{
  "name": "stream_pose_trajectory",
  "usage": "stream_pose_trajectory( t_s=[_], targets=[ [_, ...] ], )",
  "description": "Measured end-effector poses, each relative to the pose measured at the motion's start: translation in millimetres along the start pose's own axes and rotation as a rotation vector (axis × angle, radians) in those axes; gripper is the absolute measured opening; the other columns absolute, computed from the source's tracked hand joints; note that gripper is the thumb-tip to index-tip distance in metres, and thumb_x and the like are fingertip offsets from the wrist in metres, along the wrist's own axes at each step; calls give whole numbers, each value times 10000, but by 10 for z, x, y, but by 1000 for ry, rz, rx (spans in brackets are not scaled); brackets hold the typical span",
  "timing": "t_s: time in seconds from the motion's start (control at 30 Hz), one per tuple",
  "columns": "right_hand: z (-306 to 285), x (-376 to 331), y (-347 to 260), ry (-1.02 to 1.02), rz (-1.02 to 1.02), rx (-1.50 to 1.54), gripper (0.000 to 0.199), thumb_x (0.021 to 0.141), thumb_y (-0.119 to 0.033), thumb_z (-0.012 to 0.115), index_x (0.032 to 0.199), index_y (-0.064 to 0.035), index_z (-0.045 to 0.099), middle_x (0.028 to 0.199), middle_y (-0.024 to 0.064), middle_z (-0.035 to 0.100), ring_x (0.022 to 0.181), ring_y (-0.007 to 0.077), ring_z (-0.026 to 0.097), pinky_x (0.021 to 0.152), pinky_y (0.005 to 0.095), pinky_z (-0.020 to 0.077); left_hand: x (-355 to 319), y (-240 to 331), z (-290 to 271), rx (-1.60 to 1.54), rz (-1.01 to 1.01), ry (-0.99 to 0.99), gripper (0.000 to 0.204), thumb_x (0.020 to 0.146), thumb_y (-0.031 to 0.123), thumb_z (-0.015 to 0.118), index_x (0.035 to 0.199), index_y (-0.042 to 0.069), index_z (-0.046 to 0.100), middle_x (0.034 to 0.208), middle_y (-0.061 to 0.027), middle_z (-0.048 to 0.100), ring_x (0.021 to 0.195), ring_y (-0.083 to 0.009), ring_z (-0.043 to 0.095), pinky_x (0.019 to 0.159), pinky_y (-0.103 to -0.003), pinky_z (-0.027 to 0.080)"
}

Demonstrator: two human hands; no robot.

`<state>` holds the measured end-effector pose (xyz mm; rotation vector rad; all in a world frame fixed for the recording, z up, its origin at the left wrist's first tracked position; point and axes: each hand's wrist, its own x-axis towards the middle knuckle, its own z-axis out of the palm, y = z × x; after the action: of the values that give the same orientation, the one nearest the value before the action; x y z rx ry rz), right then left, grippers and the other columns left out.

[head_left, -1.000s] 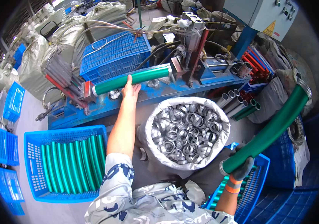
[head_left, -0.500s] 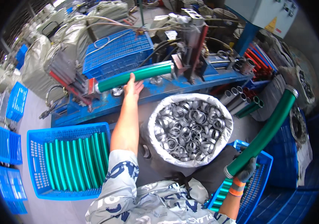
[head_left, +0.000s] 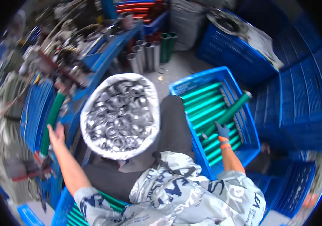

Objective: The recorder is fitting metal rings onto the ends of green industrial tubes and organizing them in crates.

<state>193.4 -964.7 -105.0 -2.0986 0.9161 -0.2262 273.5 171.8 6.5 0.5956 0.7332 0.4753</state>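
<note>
Slanting over the right crate is a green tube (head_left: pixel 233 110) with metal rings at its ends. My right hand (head_left: pixel 223 132), in a grey glove with an orange cuff, is closed on it near its lower half. Beneath it, rows of green tubes (head_left: pixel 202 103) lie in the blue crate (head_left: pixel 254 133). On the left, another green tube (head_left: pixel 54 113) sits in the bench machine (head_left: pixel 68 88). My bare left hand (head_left: pixel 57 134) is against its near side, fingers spread. Between my arms stands a white-lined container (head_left: pixel 86 140) full of loose metal rings (head_left: pixel 117 113).
Several upright metal and green tubes (head_left: pixel 151 54) stand beyond the container. Blue crates (head_left: pixel 300 90) are stacked at the right. A second crate of green tubes (head_left: pixel 112 203) is at the lower left, partly behind my left arm. Red tubes (head_left: pixel 134 7) lie at the top.
The view has swung right, blurring the left side. My right hand has brought its green tube from beside the crate to over the tubes inside it. My left hand remains at the machine's tube.
</note>
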Motion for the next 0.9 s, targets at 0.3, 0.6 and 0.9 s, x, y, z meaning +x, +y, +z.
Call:
stream_pose_trajectory(
  t_s=[0.3,0.6,0.9],
  targets=[
    [1106,288,426,-252,321,18,726,922,-647,853,1035,68,814,813,159,767,691,282,745,649,444,611,-1770,-855,-537,343,260,42,683,1161,305,696,1670,-74,441,1715,-263,530,1558,-347,581,1305,-477,452],
    [2711,1052,79,-98,298,84,884,928,-580,874,1443,102,645,1021,233,802,806,369,797,731,499,650,-3352,-268,-1972,778,415,576,454,1152,300,685,1500,10,674,1420,-120,777,1236,-251,798,874,-307,659],
    [2613,570,-758,-4,269,9,1026,900,-421,897,1664,106,459,1613,376,587,1499,512,585,1242,516,492,-4986,-894,-3093,1663,368,982,498,1007,361,825,1173,-107,785,1127,-240,827,1011,-393,763,965,-478,612]
  ],
)
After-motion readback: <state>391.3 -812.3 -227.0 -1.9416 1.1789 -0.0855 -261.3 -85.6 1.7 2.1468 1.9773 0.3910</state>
